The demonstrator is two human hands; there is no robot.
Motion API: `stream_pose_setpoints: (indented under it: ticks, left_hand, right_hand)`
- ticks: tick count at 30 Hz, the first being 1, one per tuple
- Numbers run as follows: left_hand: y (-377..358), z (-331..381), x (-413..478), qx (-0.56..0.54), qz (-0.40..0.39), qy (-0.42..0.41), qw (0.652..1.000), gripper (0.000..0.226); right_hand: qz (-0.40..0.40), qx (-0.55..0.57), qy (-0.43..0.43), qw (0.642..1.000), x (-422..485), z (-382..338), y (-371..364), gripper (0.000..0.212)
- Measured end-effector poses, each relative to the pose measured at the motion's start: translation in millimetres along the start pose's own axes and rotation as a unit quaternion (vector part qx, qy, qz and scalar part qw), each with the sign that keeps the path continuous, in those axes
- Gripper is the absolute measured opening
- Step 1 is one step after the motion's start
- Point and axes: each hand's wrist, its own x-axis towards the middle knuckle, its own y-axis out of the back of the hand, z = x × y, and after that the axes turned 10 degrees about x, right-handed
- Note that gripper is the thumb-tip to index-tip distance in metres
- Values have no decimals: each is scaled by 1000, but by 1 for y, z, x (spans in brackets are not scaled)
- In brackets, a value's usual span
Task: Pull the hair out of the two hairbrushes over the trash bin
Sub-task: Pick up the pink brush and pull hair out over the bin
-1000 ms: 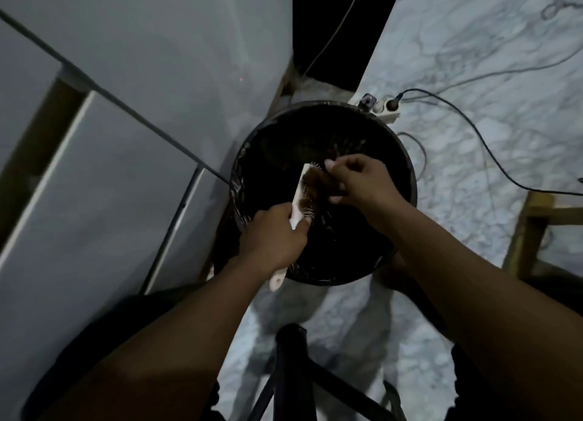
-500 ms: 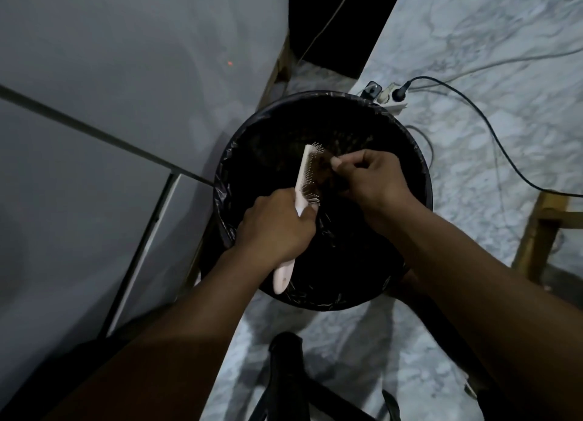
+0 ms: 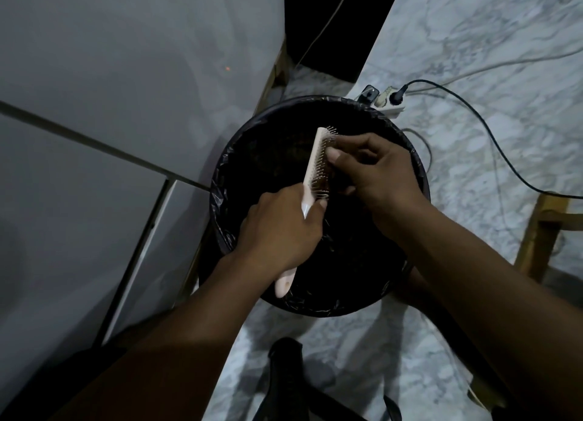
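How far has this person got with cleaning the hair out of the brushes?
Early to midway, by the look of it. The left hand grips a pale hairbrush by its handle over the black-lined trash bin, while the right hand picks at the bristles. A brown clump of hair still sits low in them, so this brush isn't finished. No second brush is in view, so its state can't be judged.

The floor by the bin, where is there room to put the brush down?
Bare marble floor lies between the trash bin and the black stand. Beyond the bin it is crowded: a power strip and cables.
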Motion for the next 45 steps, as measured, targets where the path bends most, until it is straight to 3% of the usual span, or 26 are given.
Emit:
stream_pose_setpoints:
  ticks: [4, 8, 10, 12, 15, 19, 23, 30, 33, 34, 38, 42, 45]
  left_hand:
    - [1, -2, -1, -11, 3, 10, 1000, 30]
    - [3, -6, 5, -33, 10, 45, 998, 32]
    - [4, -7, 7, -36, 7, 52, 998, 32]
    - [4, -8, 8, -28, 3, 49, 998, 32]
    - [3, -7, 5, -3, 0, 29, 1000, 30]
    - [2, -4, 3, 15, 1, 13, 1000, 31]
    - [4, -1, 4, -13, 6, 12, 1000, 31]
    - [5, -4, 8, -54, 18, 24, 998, 32]
    - [3, -5, 8, -54, 11, 15, 998, 25]
    - [2, -5, 8, -46, 8, 11, 999, 21]
    - [3, -5, 8, -39, -7, 9, 999, 14]
    - [6, -2, 9, -135, -11, 50, 990, 25]
    - [5, -1, 10, -101, -9, 32, 994, 27]
  right_hand:
    - [41, 37, -23, 998, 3, 4, -5, 9]
    - [81, 113, -82, 987, 9, 7, -17, 17]
    - [83, 153, -112, 978, 11, 4, -17, 17]
    - [57, 165, -123, 977, 12, 4, -15, 2]
    - [5, 82, -79, 994, 9, 8, -12, 36]
    - [1, -9, 10, 1000, 4, 9, -10, 20]
    - [37, 73, -38, 996, 9, 5, -6, 6]
    - [37, 226, -145, 962, 12, -3, -7, 11]
    - [-18, 150, -95, 984, 13, 1, -5, 53]
    - [-32, 108, -72, 991, 11, 3, -5, 58]
    - [-22, 53, -4, 998, 5, 1, -6, 32]
    - [28, 70, -19, 997, 7, -3, -3, 19]
    - [42, 104, -48, 993, 8, -2, -4, 3]
